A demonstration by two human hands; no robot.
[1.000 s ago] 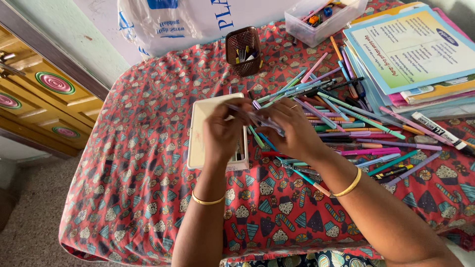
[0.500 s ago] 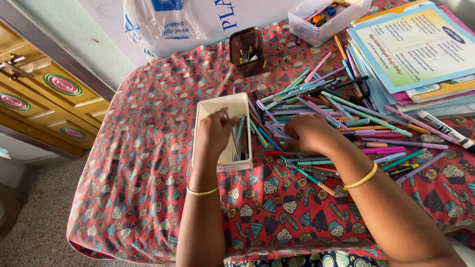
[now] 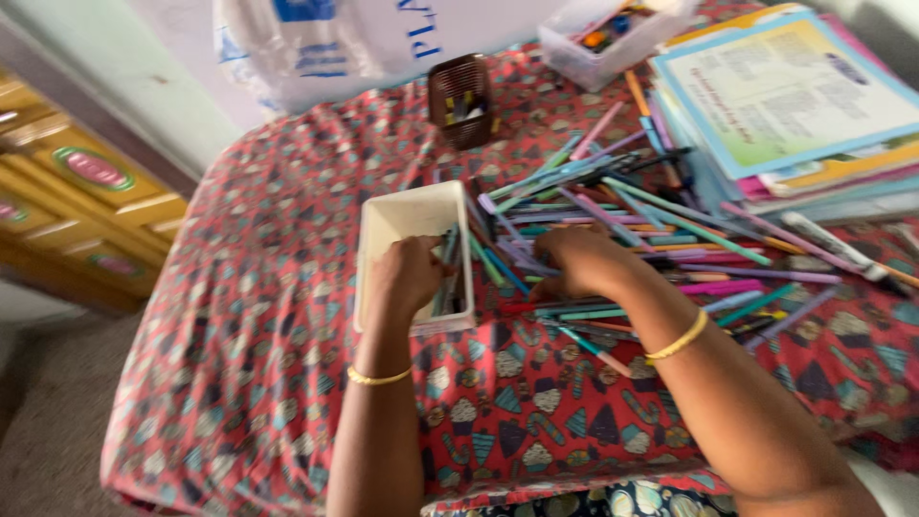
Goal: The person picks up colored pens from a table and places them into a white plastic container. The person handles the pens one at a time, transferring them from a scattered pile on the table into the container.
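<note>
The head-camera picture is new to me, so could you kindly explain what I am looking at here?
It is taken by a camera worn on a person's head, looking down at their own two bare hands; there is no machine. A table under a red patterned cloth carries a heap of loose pens, a stack of booklets, a brown mesh cup and a clear plastic tub. The left hand rests in a white box on the pens inside. The right hand sits on the heap; the blur hides whether it grips anything.

Motion blur; fingers (image 3: 574, 251) perhaps curled.
</note>
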